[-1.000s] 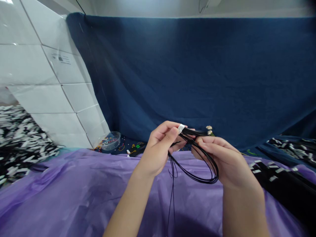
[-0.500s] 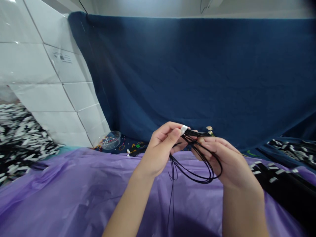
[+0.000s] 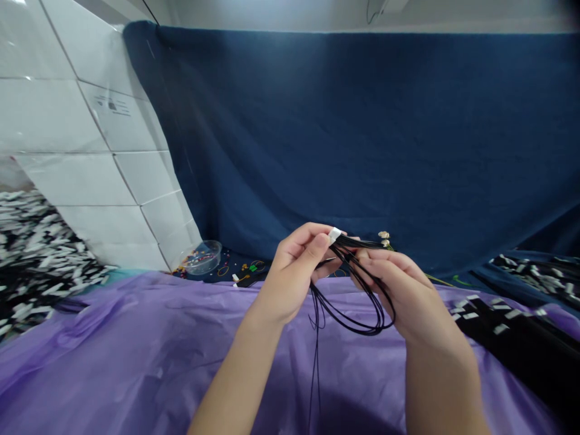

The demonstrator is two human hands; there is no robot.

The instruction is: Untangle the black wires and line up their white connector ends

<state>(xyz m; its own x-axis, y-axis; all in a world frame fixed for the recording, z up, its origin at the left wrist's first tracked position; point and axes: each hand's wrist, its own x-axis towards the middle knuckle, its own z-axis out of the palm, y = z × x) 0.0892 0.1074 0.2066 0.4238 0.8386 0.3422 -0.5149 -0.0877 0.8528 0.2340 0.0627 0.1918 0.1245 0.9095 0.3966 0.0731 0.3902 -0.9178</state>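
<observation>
My left hand point(image 3: 294, 272) is closed in a pinch on a bundle of thin black wires point(image 3: 357, 302), right at its small white connector point(image 3: 334, 234). My right hand point(image 3: 405, 293) is closed on the same bundle a little to the right, where small pale terminals point(image 3: 384, 238) stick out above the fingers. Between the two hands the wires hang in a loop, and a few loose ends trail down over the purple sheet point(image 3: 136, 356).
A blue cloth point(image 3: 362, 133) hangs behind the work surface. A clear dish of small parts point(image 3: 202, 258) sits at the back left beside white tiled boxes point(image 3: 90, 169). Heaps of black wires with white connectors lie at the far left point(image 3: 36, 254) and at the right point(image 3: 512, 326).
My right hand has shifted slightly left and the hanging loop has become narrower. My left hand has stayed in place on the connector.
</observation>
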